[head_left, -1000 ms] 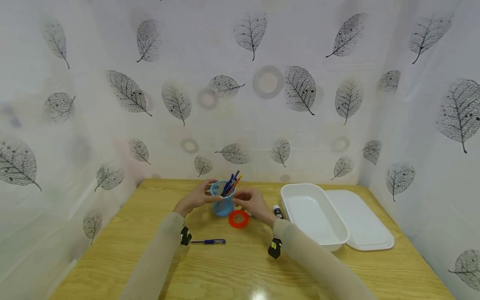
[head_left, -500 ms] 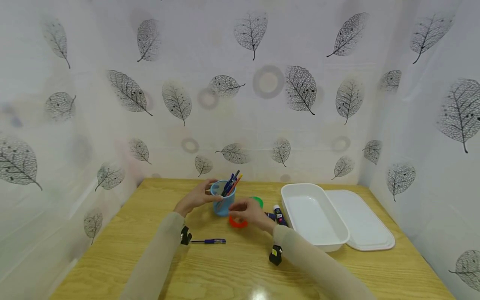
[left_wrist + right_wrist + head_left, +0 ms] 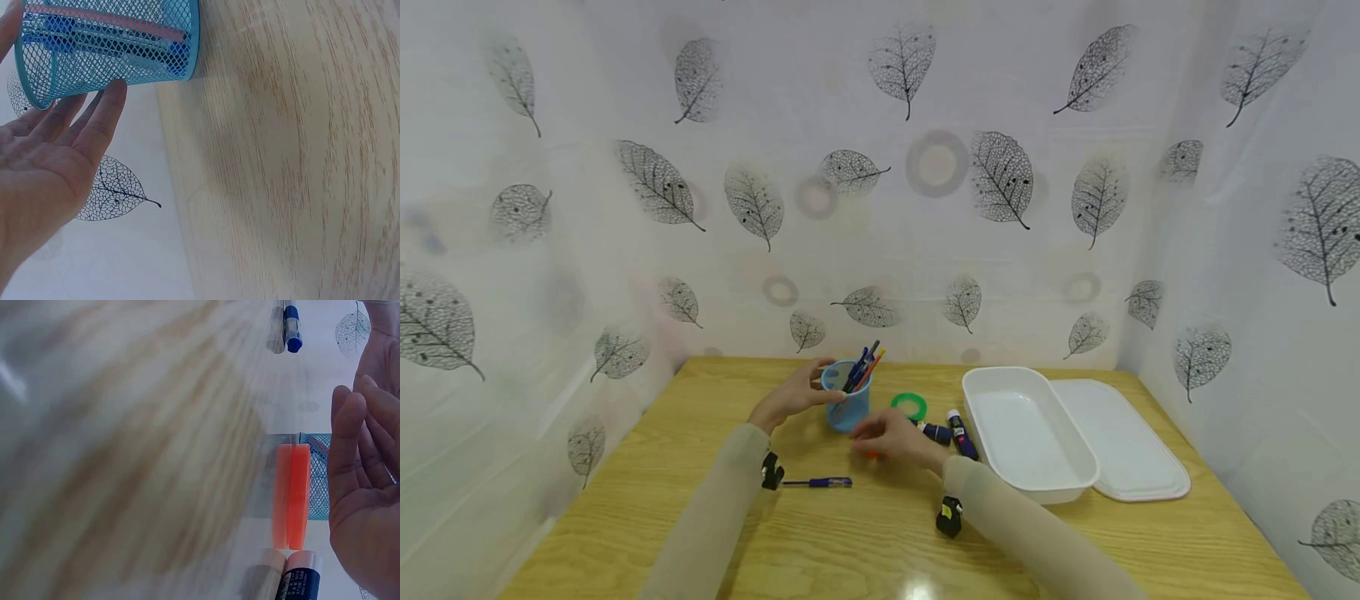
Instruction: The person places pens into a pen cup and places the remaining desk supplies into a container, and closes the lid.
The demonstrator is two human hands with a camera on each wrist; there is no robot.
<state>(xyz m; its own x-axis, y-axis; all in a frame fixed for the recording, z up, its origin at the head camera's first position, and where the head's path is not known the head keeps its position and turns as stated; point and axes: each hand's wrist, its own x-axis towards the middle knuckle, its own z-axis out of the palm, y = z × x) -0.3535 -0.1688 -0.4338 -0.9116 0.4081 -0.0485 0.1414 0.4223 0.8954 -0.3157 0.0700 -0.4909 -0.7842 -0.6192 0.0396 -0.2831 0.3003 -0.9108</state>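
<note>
My left hand (image 3: 793, 398) grips the light blue mesh pen cup (image 3: 848, 414) near its rim, thumb and fingers on opposite sides. Several pens and a red pencil lean inside the cup, which stands upright. Just right of it, my right hand (image 3: 895, 437) hovers over a red roll of tape (image 3: 299, 497), fingers loosely bent and apart from it in the right wrist view. From the head, that hand hides most of the roll. A blue pen (image 3: 830, 482) lies on the table in front of the cup.
A green roll of tape (image 3: 910, 397) lies behind my right hand. Beside it are a dark blue glue stick (image 3: 962, 435) and another dark blue tube (image 3: 936, 432). A white tray (image 3: 1030, 429) and its white lid (image 3: 1138, 450) lie to the right on the wooden table (image 3: 820, 550).
My right hand has moved from the cup's right side down and toward me, over the red tape, uncovering the green tape. The left hand and cup have stayed in place.
</note>
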